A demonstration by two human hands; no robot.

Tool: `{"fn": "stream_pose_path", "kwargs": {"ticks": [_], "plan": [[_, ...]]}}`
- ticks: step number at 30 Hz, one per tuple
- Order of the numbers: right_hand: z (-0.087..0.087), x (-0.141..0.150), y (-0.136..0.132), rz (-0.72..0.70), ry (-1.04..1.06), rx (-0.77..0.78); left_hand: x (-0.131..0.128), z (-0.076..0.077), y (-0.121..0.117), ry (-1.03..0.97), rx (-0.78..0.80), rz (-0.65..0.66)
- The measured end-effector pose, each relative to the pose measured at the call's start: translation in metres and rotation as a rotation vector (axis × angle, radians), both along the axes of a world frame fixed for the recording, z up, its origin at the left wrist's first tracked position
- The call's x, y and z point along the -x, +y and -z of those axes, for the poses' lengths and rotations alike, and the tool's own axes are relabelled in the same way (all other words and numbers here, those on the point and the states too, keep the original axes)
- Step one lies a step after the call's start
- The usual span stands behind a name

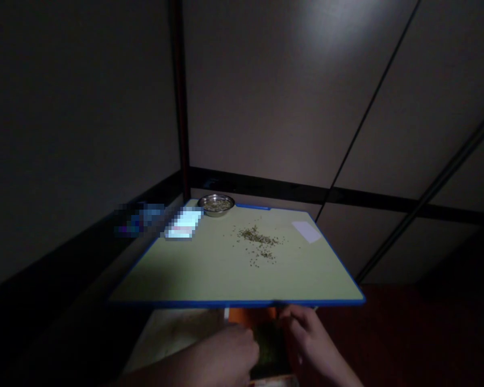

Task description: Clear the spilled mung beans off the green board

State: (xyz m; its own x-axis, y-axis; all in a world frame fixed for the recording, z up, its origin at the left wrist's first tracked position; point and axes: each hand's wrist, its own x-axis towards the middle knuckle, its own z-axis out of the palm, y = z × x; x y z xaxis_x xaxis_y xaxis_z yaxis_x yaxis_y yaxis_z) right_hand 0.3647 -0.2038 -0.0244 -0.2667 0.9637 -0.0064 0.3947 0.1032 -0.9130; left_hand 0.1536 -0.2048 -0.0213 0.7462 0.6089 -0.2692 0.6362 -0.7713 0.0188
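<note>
Pretty dim corner here, but the board (210, 274) shows up fine: pale top, blue rim. There's a loose scatter of seeds (258, 237) around the middle, thickest toward the back, with a thinner bunch trailing to the near side. A metal bowl (216, 206) sits at the far left corner with more of what looks like the same stuff in it. Just in front of it, a bright patch (184, 222) is pixelated, so no clue what that is. White paper (306, 231) lies flat near the right edge.

Both hands are down at the near side, below the blue rim. The left hand (236, 346) has its fingers curled in; can't tell if anything's in there. The right hand (300, 325) is bent up close to the rim, fingers bunched, and I can't make out whether it's gripping something. Between them there's an orange thing (248, 316), partly hidden.
</note>
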Motion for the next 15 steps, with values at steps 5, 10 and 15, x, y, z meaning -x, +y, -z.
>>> {"fn": "stream_pose_path", "kwargs": {"ticks": [5,10,15], "plan": [[0.034,-0.004,-0.02,-0.28,-0.6,-0.12,-0.022,0.016,0.005,0.157,0.028,0.007],[0.048,-0.001,-0.017,-0.414,-0.781,-0.141,-0.03,0.019,0.005,0.235,0.086,0.039],[0.051,0.001,-0.014,-0.477,-0.902,-0.27,-0.029,0.006,-0.003,0.238,0.092,0.073]]}}
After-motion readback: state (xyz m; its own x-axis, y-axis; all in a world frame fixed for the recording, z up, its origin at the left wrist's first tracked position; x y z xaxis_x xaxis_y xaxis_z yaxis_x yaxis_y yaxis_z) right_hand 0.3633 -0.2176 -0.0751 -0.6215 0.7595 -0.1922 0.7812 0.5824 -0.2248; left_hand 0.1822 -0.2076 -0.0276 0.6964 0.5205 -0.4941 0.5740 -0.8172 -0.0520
